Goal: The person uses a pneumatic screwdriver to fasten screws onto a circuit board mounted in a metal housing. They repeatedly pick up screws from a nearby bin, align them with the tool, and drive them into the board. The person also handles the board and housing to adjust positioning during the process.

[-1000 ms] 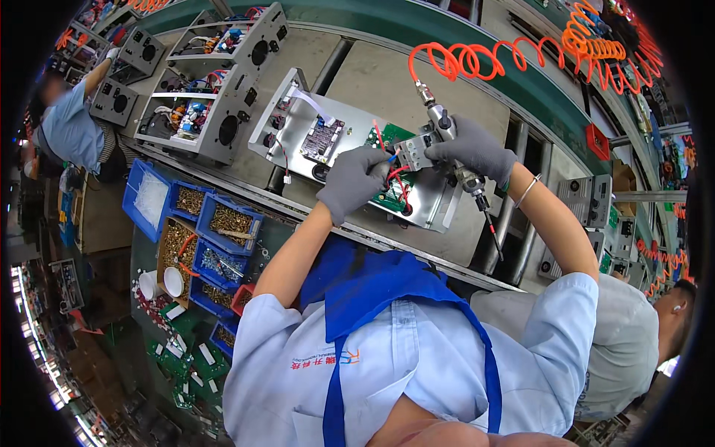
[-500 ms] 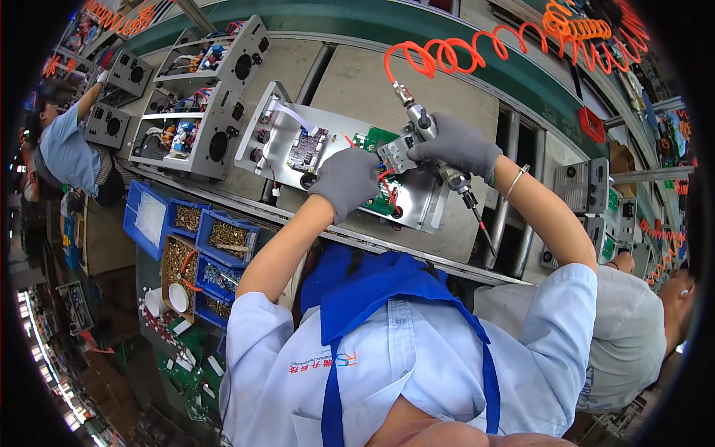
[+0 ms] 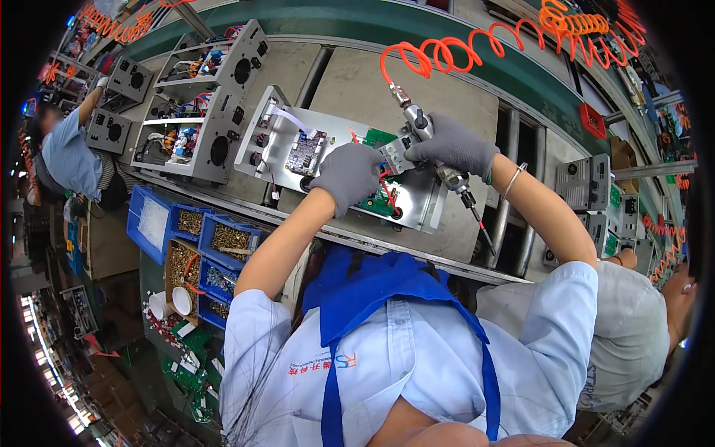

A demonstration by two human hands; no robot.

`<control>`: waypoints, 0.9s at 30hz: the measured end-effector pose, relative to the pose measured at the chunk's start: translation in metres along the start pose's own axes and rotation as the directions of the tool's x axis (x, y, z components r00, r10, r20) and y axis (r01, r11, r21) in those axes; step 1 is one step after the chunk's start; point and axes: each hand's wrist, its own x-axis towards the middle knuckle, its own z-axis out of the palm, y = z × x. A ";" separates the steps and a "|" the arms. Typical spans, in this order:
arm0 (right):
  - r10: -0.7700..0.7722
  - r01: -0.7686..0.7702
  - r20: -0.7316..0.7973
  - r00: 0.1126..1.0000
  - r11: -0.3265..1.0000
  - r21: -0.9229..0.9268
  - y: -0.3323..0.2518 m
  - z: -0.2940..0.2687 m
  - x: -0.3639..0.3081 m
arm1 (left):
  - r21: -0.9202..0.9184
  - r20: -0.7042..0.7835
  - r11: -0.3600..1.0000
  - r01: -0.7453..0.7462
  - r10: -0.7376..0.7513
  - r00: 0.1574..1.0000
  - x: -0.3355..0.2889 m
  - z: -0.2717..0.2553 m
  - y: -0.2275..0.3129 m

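Note:
A shallow metal chassis (image 3: 283, 156) lies on the bench in front of me, with a small dark circuit board (image 3: 305, 151), a green circuit board (image 3: 378, 136) and red wires (image 3: 390, 195). My right hand (image 3: 456, 147), in a grey glove, is closed round an air screwdriver (image 3: 451, 179), whose bit points down towards me, to the right. Its thumb and fingertips also touch a grey metal block (image 3: 396, 156) with holes. Over the green board, my gloved left hand (image 3: 348, 177) is closed beside the block. What its fingers hold is hidden.
Metal-cased units (image 3: 195, 134) stand at the left. Blue bins (image 3: 229, 237) of screws sit near my left elbow. An orange coiled air hose (image 3: 447, 51) runs to the screwdriver. Rollers (image 3: 510, 179) lie right of the chassis. A co-worker (image 3: 625, 328) is close on my right; another person (image 3: 71, 153) stands far left.
Both hands stay nearly in place over the chassis, the left with only a slight shift of its fingers. The head view has moved a little.

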 end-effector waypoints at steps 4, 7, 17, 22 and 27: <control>0.004 -0.004 -0.002 1.000 1.000 -0.027 -0.002 0.000 0.000 | -0.013 -0.047 1.000 -0.011 0.010 0.999 0.005 0.012 -0.009; -0.004 0.003 -0.015 1.000 0.999 -0.040 -0.006 0.000 -0.003 | -0.040 -0.120 0.998 -0.048 0.043 0.992 -0.001 0.015 -0.008; -0.003 0.002 -0.021 1.000 0.999 -0.053 0.002 0.000 0.003 | -0.094 -0.349 0.995 0.036 -0.066 0.935 -0.019 0.039 0.017; 0.013 -0.014 -0.032 0.999 0.999 -0.031 -0.003 0.003 0.001 | -0.023 -0.430 0.989 0.144 -0.139 0.892 -0.003 0.062 0.011; -0.046 0.043 0.011 0.999 0.978 0.202 0.009 0.000 0.012 | -0.145 -0.426 0.985 0.097 -0.150 0.892 0.004 0.064 0.003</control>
